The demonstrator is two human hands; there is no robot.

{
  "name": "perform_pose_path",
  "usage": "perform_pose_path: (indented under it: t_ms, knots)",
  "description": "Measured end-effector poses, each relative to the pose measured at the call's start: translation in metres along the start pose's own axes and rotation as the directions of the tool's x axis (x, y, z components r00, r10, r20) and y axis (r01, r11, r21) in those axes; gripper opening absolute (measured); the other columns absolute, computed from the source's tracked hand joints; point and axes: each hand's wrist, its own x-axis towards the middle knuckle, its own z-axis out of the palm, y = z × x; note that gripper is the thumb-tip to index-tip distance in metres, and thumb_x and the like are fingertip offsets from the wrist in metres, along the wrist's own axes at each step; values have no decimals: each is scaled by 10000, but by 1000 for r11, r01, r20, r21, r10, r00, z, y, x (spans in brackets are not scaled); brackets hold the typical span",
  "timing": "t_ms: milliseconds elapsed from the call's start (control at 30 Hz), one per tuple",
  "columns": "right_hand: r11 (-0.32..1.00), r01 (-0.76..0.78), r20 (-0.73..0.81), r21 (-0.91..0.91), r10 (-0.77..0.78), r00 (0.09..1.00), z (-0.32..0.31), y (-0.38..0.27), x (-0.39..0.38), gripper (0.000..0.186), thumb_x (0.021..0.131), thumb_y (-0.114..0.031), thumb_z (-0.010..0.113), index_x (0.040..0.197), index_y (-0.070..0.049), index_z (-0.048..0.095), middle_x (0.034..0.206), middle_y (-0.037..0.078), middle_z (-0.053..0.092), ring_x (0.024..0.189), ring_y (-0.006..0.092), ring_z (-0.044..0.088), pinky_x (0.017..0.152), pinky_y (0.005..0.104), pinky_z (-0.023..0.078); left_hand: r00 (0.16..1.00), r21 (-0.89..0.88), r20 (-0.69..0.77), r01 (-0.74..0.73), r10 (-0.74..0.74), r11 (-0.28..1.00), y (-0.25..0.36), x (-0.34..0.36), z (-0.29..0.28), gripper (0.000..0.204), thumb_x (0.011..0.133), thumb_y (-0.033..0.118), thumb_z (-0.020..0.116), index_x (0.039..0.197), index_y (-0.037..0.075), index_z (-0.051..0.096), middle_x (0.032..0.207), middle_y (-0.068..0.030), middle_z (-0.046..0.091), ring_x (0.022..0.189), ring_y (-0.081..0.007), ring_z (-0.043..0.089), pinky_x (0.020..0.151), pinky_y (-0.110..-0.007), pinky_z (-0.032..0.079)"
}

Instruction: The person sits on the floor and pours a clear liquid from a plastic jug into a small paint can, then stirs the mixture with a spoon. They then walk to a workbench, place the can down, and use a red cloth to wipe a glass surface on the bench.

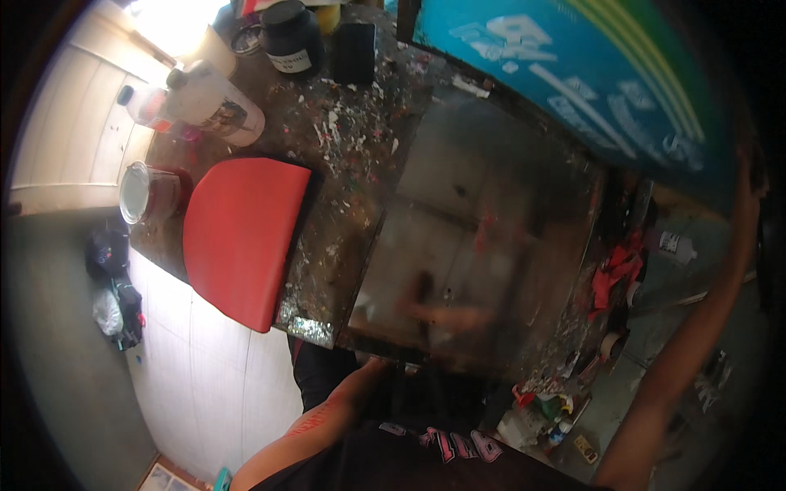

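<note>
At the far right my right hand (752,168) is raised, closed on the outer edge of a teal screen-printing frame (565,82) with pale lettering. The frame stands tilted up over the bench's far right side. Below it lies a glossy dark flat board (458,254), its surface full of reflections. My left hand (378,365) is at the near edge of this board; its fingers are hidden, so its grip does not show. To the board's left, a red flat sheet (246,237) with a rounded outer side rests on the bench.
The workbench (340,213) is spattered with paint. Along its far left stand a black jar (291,41), a translucent jug (217,106), a small bottle (143,106) and a lidded tub (151,192). Red cloth (616,274) and a tape roll (610,345) crowd the right edge.
</note>
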Motion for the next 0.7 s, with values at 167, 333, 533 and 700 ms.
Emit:
perform_pose_path:
  t_ms: [167,333,533,700]
  knots:
    - [953,-52,82,-298,80,993,-12,-116,-120,556,922,-124,767,1441,-46,582,1426,132,628,1316,269,601,1111,398,467,998,0,-29,-64,64,998,-8,26,15,449,951,282,647,1331,44,659,1285,-253,689,1169,-422,679,983,-487,555]
    - [948,44,168,-316,10,986,25,-172,-232,660,697,-35,845,1327,-70,649,1290,143,687,1230,350,639,1086,456,480,998,54,10,-69,69,996,-25,24,17,445,953,279,643,1329,41,660,1289,-252,688,1174,-421,677,986,-483,555]
    - [986,96,353,-139,-41,935,87,-174,-375,706,607,-128,927,1249,-67,639,1149,130,663,1092,355,625,985,512,458,999,134,12,-45,43,990,-49,9,23,441,955,275,638,1326,38,661,1295,-251,686,1181,-420,674,989,-479,555]
    - [993,75,288,-91,-46,957,158,-155,-461,534,691,-149,891,1156,-71,640,1076,100,639,1076,300,621,964,471,401,999,161,13,-43,41,986,-53,-26,23,438,957,273,634,1324,35,662,1300,-250,684,1186,-420,671,992,-475,554]
